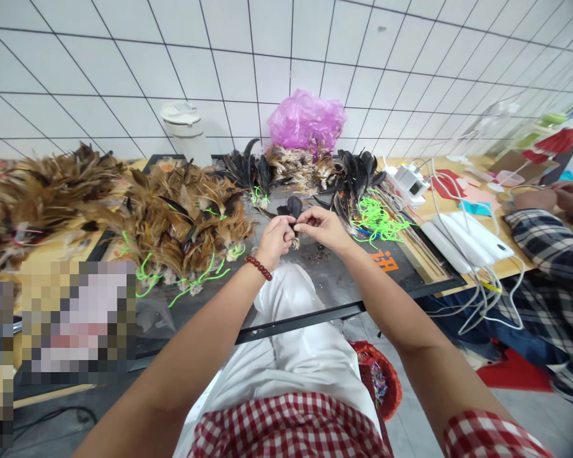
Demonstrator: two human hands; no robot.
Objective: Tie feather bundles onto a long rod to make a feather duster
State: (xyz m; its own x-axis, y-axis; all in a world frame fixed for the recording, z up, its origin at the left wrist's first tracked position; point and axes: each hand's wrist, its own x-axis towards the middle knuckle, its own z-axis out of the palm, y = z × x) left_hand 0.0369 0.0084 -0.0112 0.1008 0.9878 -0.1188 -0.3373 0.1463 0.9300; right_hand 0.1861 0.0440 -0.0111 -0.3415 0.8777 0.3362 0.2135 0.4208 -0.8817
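My left hand (pixel 277 240) and my right hand (pixel 322 228) meet fingertip to fingertip over the dark tabletop. Pinched between them is a small dark feather (pixel 293 207), its pale base poking out below the fingers. To the left lies a heap of brown feather bundles (pixel 181 222) tied with bright green yarn. Black feather bundles stand behind, one at the left (pixel 251 170) and one at the right (pixel 356 175). Between these rests a pile of loose speckled feathers (pixel 303 168). A tangle of green yarn (pixel 379 219) sits right of my right hand.
A pink plastic bag (pixel 308 121) and a lidded white container (pixel 186 130) stand against the tiled wall. White power strips (pixel 470 238) with cables lie at the right. Beyond them are a co-worker's hands (pixel 554 197). A red basket (pixel 386 381) stands on the floor.
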